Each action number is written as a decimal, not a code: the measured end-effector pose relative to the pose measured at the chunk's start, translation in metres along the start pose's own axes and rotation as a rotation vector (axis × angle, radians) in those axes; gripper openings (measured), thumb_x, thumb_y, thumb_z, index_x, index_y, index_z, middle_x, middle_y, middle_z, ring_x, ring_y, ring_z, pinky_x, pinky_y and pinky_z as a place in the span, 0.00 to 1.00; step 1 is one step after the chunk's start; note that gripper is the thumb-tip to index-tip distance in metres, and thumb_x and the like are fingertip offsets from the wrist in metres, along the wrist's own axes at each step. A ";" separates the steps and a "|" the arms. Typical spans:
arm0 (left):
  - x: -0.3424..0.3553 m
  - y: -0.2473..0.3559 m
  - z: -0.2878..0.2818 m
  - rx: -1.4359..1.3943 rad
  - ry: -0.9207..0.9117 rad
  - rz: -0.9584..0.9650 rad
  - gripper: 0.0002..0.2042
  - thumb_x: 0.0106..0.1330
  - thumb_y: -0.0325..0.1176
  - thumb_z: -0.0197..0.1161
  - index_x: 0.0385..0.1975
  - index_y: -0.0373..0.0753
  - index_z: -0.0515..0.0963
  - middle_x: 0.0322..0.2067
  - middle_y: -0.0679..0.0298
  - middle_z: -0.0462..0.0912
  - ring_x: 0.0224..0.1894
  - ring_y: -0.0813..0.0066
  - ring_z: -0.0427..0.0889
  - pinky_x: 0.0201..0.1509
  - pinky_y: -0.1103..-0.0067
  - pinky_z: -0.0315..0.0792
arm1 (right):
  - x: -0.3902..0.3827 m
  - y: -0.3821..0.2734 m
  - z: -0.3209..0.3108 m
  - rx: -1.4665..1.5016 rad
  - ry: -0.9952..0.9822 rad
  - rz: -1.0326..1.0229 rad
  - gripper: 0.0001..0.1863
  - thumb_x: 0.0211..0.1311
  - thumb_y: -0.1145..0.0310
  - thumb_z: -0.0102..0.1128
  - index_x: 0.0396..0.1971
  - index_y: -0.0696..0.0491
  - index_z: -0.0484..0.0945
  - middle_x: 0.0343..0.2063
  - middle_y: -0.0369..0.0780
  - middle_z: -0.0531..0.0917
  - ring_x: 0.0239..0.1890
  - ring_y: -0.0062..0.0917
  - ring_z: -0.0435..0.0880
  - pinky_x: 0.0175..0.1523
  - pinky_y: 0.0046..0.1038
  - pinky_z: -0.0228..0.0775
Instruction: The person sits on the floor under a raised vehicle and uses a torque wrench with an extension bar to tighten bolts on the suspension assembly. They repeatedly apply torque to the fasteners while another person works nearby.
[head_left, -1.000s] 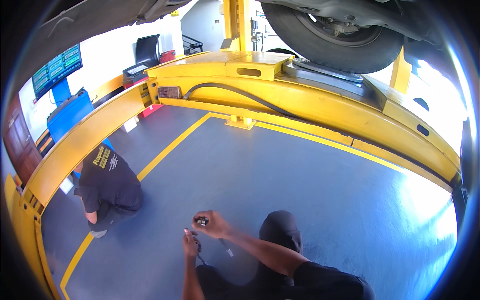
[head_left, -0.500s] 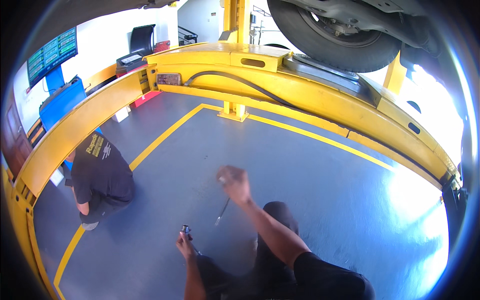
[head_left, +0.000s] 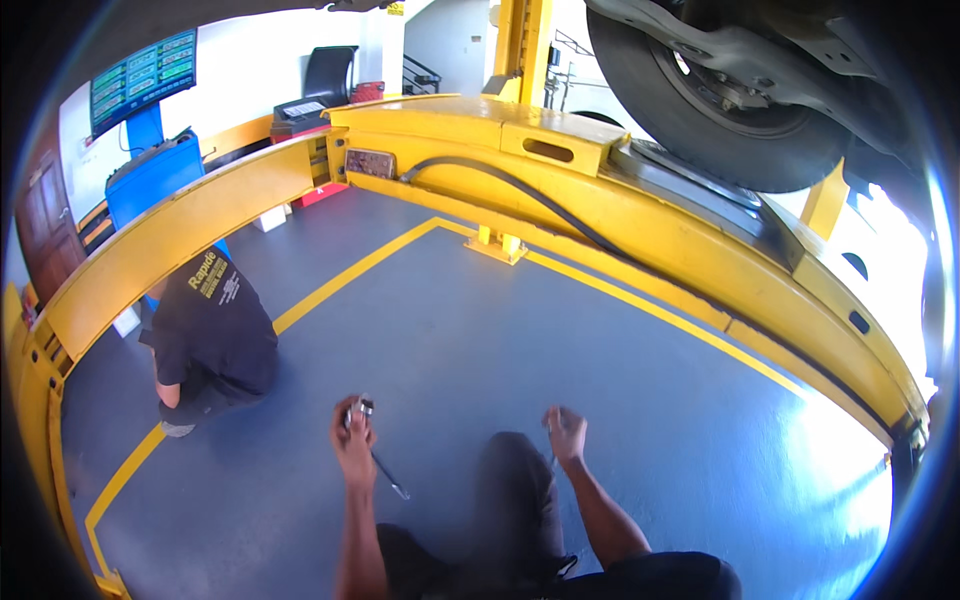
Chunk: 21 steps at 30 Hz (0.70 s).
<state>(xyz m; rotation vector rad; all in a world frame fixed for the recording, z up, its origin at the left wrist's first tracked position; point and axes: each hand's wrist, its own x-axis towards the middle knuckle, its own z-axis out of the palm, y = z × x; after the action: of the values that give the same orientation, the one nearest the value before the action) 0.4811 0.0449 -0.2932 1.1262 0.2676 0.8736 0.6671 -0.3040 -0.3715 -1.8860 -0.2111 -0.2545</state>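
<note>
My left hand [head_left: 352, 440] is closed around what looks like a socket wrench [head_left: 387, 476]. Its shiny metal head stands above my fingers, and its thin dark shaft slants down to a bright tip over the floor. To the right of my bent knee [head_left: 520, 485] is my right hand [head_left: 568, 436], also closed, on a slim metal rod [head_left: 552, 450]. Most of that rod is hidden by my fingers and knee. Both hands are in the air above the grey floor, apart from each other.
A yellow lift frame [head_left: 440, 130] crosses ahead, its side beam [head_left: 190, 222] running down the left. A raised car's tyre [head_left: 720, 130] hangs at the upper right. A co-worker [head_left: 215, 335] crouches at left beside a yellow floor line [head_left: 340, 285]. Behind are a blue cabinet [head_left: 160, 180] and a screen [head_left: 145, 80].
My right hand has come down and to the right with the rod, near my knee. The left hand has risen with the socket wrench. The view has shifted slightly left.
</note>
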 end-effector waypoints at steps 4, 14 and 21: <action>0.101 0.115 0.128 0.077 -0.314 0.118 0.12 0.75 0.40 0.67 0.48 0.38 0.81 0.23 0.76 0.71 0.21 0.91 0.62 0.23 0.86 0.55 | -0.009 0.080 0.003 -0.075 0.028 0.114 0.21 0.73 0.58 0.61 0.30 0.63 0.87 0.23 0.45 0.88 0.29 0.29 0.88 0.40 0.33 0.77; 0.246 0.277 0.375 -0.158 -0.638 0.385 0.22 0.78 0.51 0.62 0.54 0.36 0.75 0.44 0.56 0.86 0.21 0.84 0.59 0.28 0.84 0.59 | -0.001 0.126 -0.022 0.170 0.216 0.420 0.13 0.69 0.64 0.66 0.41 0.60 0.88 0.29 0.38 0.87 0.33 0.20 0.84 0.39 0.27 0.77; 0.298 0.304 0.438 -0.679 -0.957 0.174 0.12 0.84 0.39 0.50 0.47 0.39 0.76 0.40 0.61 0.82 0.19 0.84 0.62 0.20 0.85 0.59 | -0.046 0.181 -0.021 -0.175 0.200 0.249 0.36 0.63 0.74 0.68 0.72 0.55 0.68 0.54 0.42 0.81 0.44 0.23 0.84 0.48 0.32 0.83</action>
<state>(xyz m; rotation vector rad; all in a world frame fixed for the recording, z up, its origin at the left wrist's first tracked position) 0.7919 0.0111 0.2318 0.8081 -0.8683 0.4270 0.6702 -0.3831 -0.5420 -2.0212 0.1862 -0.2969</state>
